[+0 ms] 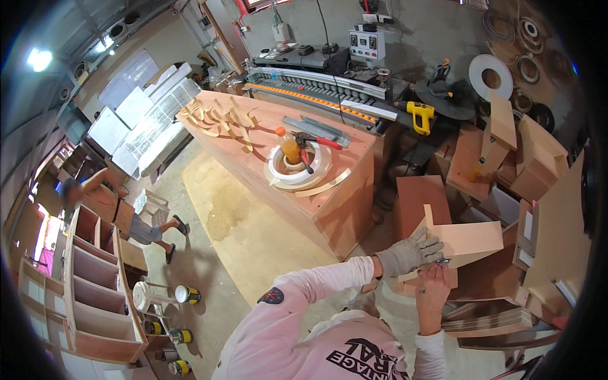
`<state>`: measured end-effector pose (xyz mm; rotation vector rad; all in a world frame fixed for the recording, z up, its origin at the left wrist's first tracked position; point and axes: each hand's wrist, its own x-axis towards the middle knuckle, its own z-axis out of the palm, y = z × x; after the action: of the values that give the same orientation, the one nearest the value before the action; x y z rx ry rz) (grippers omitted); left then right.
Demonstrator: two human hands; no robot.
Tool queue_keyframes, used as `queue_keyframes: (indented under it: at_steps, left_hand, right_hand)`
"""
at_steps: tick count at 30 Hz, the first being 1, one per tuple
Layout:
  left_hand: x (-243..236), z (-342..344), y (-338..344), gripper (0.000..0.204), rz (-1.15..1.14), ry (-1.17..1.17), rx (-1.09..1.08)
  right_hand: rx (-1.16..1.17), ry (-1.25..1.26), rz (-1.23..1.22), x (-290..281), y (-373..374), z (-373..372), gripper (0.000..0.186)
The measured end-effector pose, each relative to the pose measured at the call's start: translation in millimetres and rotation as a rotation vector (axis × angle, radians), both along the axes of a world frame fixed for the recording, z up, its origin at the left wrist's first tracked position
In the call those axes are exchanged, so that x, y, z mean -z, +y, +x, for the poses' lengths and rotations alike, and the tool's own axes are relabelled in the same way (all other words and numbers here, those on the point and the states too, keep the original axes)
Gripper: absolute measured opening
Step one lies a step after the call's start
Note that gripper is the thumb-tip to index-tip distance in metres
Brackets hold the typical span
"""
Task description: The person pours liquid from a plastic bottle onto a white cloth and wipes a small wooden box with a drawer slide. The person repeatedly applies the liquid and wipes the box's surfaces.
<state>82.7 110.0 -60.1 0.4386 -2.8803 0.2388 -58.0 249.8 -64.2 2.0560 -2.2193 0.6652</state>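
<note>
Left hand (411, 252), gloved, fingers curled, gripped the edge of a pale wood panel (472, 242). Right hand (433, 286), bare, fingers pressed together just below it, pinched a small dark thing against the panel edge.

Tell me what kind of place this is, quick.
Most likely a woodworking or cabinet shop. A long edge-banding style machine runs along the back wall, rolls of edge strip lie on a wooden workbench, and the gloved left hand and bare right hand work a board piece.

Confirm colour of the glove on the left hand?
Grey knit glove, best seen in the head view.
</note>
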Motion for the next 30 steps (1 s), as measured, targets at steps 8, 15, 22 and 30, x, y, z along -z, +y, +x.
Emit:
queue_keyframes:
  at_steps: [8, 15, 22, 30]
  left_hand:
    - [-20, -3, -4, 0.062, 0.388, -0.020, -0.033]
    - [-31, 0, -53, 0.064, 0.188, -0.178, -0.001]
    - [-31, 11, -135, 0.058, -0.037, -0.160, -0.331]
    - [-22, 6, -20, 0.063, 0.105, 0.024, 0.026]
  right_hand:
    - [-0.024, 0.275, 0.057, -21, -10, 9, 0.040]
    - [-0.055, 0.245, 0.061, -20, -9, 5, 0.050]
    - [-0.017, 0.229, 0.019, -13, -9, 8, 0.050]
    - [-0.022, -0.675, -0.035, -8, 0, -25, 0.034]
